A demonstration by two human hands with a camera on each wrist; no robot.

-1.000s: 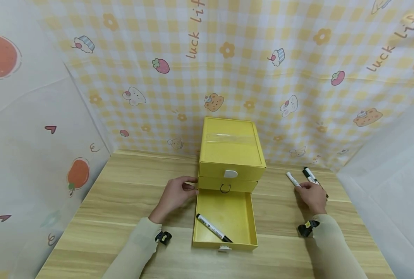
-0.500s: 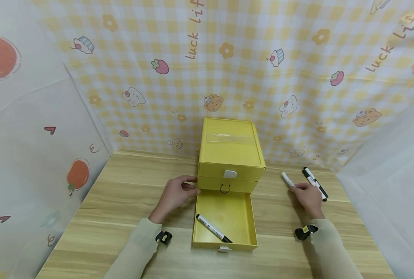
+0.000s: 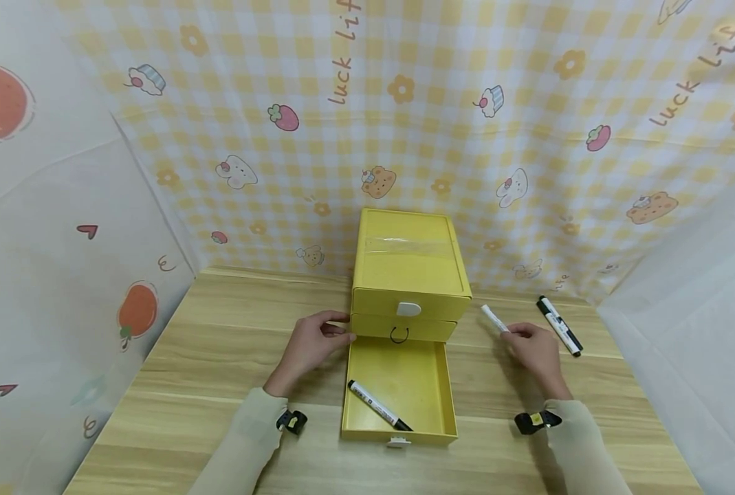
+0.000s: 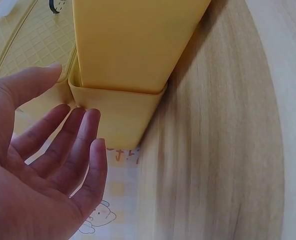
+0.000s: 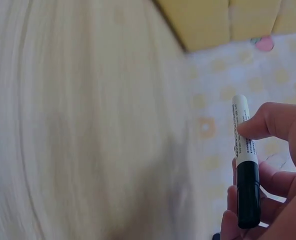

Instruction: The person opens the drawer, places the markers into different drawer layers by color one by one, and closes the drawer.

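Note:
A yellow drawer unit [image 3: 413,251] stands against the back cloth, its bottom drawer [image 3: 419,385] pulled out. Inside that drawer a white marker with black ends [image 3: 375,403] lies slantwise. My left hand [image 3: 313,347] is at the unit's left side; in the left wrist view its thumb reaches the front edge, with the other fingers loosely spread beside the wall. To the right of the unit, my right hand [image 3: 535,354] pinches another marker [image 5: 246,147] between thumb and fingers. That marker has a white body and a black cap, with its white end pointing away.
Two more markers [image 3: 559,326] lie side by side at the right rear of the wooden table [image 3: 249,302]. A small white tab [image 3: 399,441] sticks out from the open drawer's front. Patterned cloth [image 3: 317,158] hangs behind, with white sheets at both sides.
My right hand has moved left with the marker, away from the two markers at the right, which now show fully. My left hand and the drawer have stayed in place.

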